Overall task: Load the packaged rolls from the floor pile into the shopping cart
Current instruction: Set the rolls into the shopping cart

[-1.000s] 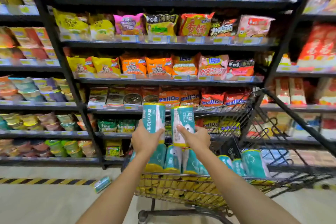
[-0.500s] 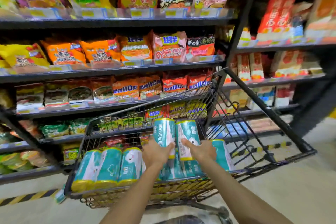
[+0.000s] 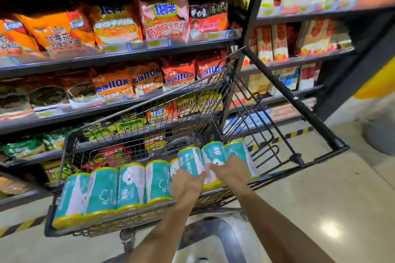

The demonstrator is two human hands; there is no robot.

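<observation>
Since the earlier frames our two hands have come down. The rolls we held up against the shelves now sit low inside the cart point(image 3: 66, 151), and our view has swung so that the cart lies further to the left.

Our left hand point(image 3: 188, 186) is curled round the near end of the left roll point(image 3: 190, 161). Our right hand point(image 3: 232, 172) grips the right roll point(image 3: 214, 152) the same way, from its near end. The two rolls touch side by side, tilted so their far ends are raised and point away from our hands. We cannot tell whether their near ends rest on the cart bottom, because our hands cover them.

Just left of our left hand, a row point(image 3: 131, 186) of teal rolls with yellow ends stands along the near wall of the cart, each roll touching the next. Just right of our right hand, an end roll point(image 3: 240, 151) lies against the right roll.

Beyond both hands, past the cart's far wire wall, a shelf point(image 3: 149, 49) carries noodle packs point(image 3: 115, 25). The handle point(image 3: 295, 99) slants away beyond and to the right of our right hand. Pale floor point(image 3: 320, 198) shows to the right of our right forearm.
</observation>
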